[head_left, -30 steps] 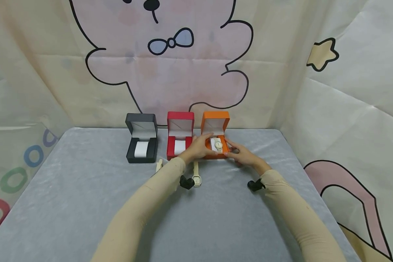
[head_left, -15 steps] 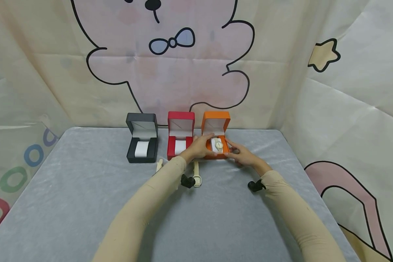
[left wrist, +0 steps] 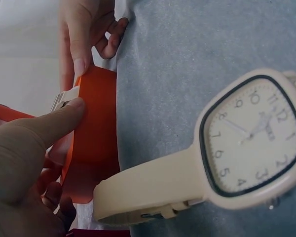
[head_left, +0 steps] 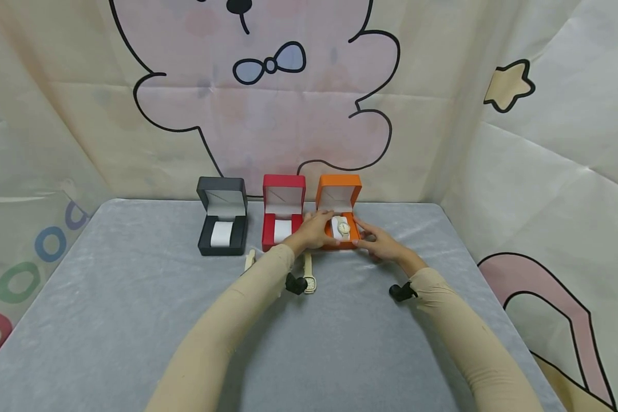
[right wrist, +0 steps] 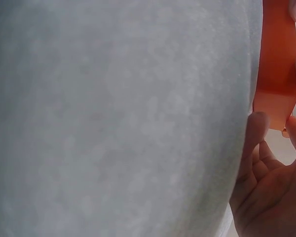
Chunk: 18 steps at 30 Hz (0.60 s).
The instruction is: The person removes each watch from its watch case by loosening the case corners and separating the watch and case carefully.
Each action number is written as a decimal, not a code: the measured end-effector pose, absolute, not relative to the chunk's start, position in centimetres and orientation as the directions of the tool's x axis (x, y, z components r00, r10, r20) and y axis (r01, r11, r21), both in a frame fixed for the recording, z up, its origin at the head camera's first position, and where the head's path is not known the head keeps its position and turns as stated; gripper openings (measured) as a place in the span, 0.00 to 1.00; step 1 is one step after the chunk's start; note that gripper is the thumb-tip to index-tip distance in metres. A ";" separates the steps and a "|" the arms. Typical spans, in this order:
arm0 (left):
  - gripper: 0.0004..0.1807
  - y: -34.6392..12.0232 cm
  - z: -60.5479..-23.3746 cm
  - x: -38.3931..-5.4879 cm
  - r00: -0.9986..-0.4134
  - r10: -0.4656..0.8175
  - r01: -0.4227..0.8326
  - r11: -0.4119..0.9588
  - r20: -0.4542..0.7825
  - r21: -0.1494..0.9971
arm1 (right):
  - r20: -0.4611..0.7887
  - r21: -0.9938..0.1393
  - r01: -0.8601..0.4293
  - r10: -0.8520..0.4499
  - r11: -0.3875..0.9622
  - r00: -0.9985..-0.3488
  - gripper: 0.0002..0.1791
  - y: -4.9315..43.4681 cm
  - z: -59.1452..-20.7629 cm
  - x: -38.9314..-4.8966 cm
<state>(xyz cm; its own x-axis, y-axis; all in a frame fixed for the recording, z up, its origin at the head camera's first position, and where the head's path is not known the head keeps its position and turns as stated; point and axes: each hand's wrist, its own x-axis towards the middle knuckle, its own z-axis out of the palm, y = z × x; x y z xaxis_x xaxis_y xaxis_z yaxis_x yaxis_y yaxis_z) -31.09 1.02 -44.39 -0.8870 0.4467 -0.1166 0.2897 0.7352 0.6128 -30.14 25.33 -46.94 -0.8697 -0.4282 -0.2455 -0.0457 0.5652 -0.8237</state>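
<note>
An orange watch box (head_left: 341,181) stands with its lid up at the right of a row. Inside, a cream watch (head_left: 343,228) is wrapped round the white cushion. My left hand (head_left: 311,232) grips the box's left side, its thumb lying over the front edge in the left wrist view. From the right side my right hand (head_left: 383,246) holds the same box, thumb at the front corner and fingers along the side wall. Close to my left wrist, a cream watch with a squarish dial (left wrist: 251,140) lies on the table.
A red watch box (head_left: 284,182) and a dark grey watch box (head_left: 221,185) stand to the left, lids up, each with a white cushion. Behind my left forearm, part of another cream strap (head_left: 250,259) shows on the grey cloth (head_left: 134,286). A printed curtain (head_left: 268,126) hangs behind the table.
</note>
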 end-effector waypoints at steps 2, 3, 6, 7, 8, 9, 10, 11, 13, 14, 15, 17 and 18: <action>0.48 1.1 -44.4 -31.1 -0.889 0.442 0.285 0.738 -0.119 0.611 | -0.250 -0.825 -0.036 -0.422 0.564 -0.871 0.41 25.3 -46.9 -30.2; 0.48 1.1 -44.4 -31.1 -0.891 0.439 0.283 0.739 -0.119 0.611 | -0.249 -0.823 -0.039 -0.422 0.567 -0.872 0.41 25.4 -46.9 -30.2; 0.48 1.1 -44.4 -31.2 -0.896 0.430 0.284 0.745 -0.110 0.604 | -0.244 -0.819 -0.045 -0.418 0.573 -0.875 0.41 25.3 -46.8 -30.1; 0.49 1.2 -44.4 -31.3 -0.897 0.430 0.292 0.749 -0.101 0.595 | -0.241 -0.817 -0.048 -0.417 0.574 -0.876 0.41 25.3 -46.8 -30.1; 0.49 1.2 -44.4 -31.3 -0.898 0.430 0.299 0.753 -0.095 0.586 | -0.240 -0.817 -0.050 -0.417 0.575 -0.877 0.41 25.3 -46.8 -30.1; 0.49 1.2 -44.4 -31.3 -0.898 0.430 0.303 0.756 -0.091 0.580 | -0.237 -0.815 -0.055 -0.419 0.576 -0.876 0.41 25.3 -46.8 -30.1; 0.50 1.2 -44.4 -31.3 -0.898 0.431 0.309 0.760 -0.087 0.572 | -0.237 -0.818 -0.053 -0.419 0.573 -0.877 0.41 25.3 -46.7 -30.0; 0.50 1.2 -44.4 -31.4 -0.898 0.433 0.316 0.764 -0.082 0.562 | -0.237 -0.819 -0.049 -0.415 0.572 -0.878 0.41 25.3 -46.8 -30.0; 0.49 1.3 -44.4 -31.4 -0.897 0.435 0.324 0.769 -0.081 0.552 | -0.237 -0.820 -0.048 -0.414 0.570 -0.879 0.41 25.2 -46.8 -30.0; 0.49 1.3 -44.4 -31.4 -0.897 0.435 0.324 0.770 -0.081 0.550 | -0.237 -0.819 -0.050 -0.416 0.572 -0.878 0.41 25.2 -46.8 -30.0; 0.48 1.3 -44.5 -31.4 -0.897 0.436 0.328 0.771 -0.078 0.546 | -0.237 -0.817 -0.052 -0.417 0.574 -0.877 0.41 25.2 -46.8 -30.1; 0.47 1.2 -44.6 -31.3 -0.899 0.430 0.319 0.769 -0.079 0.554 | -0.239 -0.814 -0.052 -0.415 0.579 -0.878 0.41 25.2 -46.8 -30.1; 0.47 1.2 -44.6 -31.3 -0.901 0.427 0.314 0.767 -0.080 0.560 | -0.241 -0.812 -0.053 -0.416 0.582 -0.877 0.41 25.3 -46.8 -30.1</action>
<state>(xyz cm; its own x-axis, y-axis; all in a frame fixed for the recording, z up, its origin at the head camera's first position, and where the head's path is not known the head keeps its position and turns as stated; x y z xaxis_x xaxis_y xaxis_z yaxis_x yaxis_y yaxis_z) -31.29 1.21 -44.62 -0.9006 0.4272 -0.0796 0.3141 0.7665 0.5602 -30.07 25.25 -46.81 -0.8769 -0.4159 -0.2410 -0.0530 0.5819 -0.8115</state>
